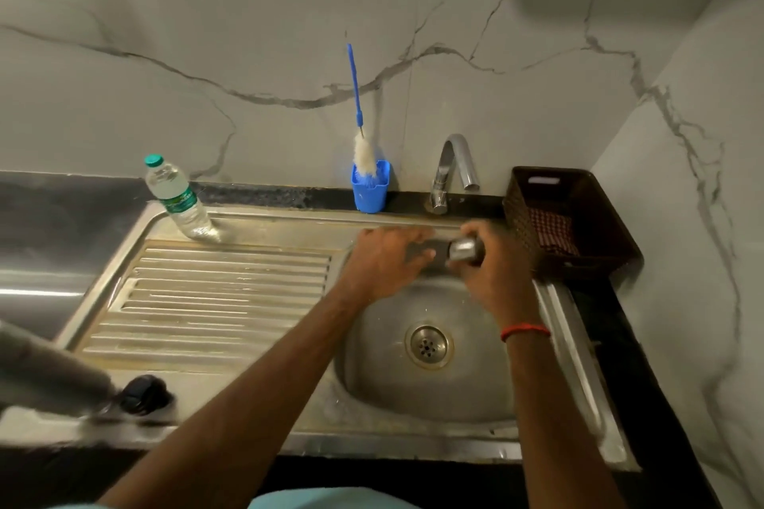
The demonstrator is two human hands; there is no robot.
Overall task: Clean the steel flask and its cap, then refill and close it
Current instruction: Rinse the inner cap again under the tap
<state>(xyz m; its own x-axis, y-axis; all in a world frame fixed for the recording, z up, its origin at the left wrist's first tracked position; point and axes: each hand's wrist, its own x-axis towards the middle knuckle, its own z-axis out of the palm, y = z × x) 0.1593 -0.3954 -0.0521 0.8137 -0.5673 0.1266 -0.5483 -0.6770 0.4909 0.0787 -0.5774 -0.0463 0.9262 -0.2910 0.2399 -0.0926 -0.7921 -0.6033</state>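
The bottle (177,198) stands at the drainboard's (223,293) back left corner. The cup (369,192) holding the brush (364,157) sits on my bench's (62,202) back edge, left of the tap (452,161). The basket (607,219) is in the back right corner.

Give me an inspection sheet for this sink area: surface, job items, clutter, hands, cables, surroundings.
Surface: steel sink with a ribbed drainboard on its left.
Job's things: steel-ended item with a dark body, held over the basin; too blurred to tell flask from cap. Capped water bottle at the drainboard's back edge. Bottle brush upright in a blue cup.
Clutter: blurred grey shape with a black end at front left; cannot identify.
Hands: left hand and right hand both grip the steel-ended item.
Cables: nothing seen.
Surroundings: marbled wall; tap; brown basket holding a checked cloth.
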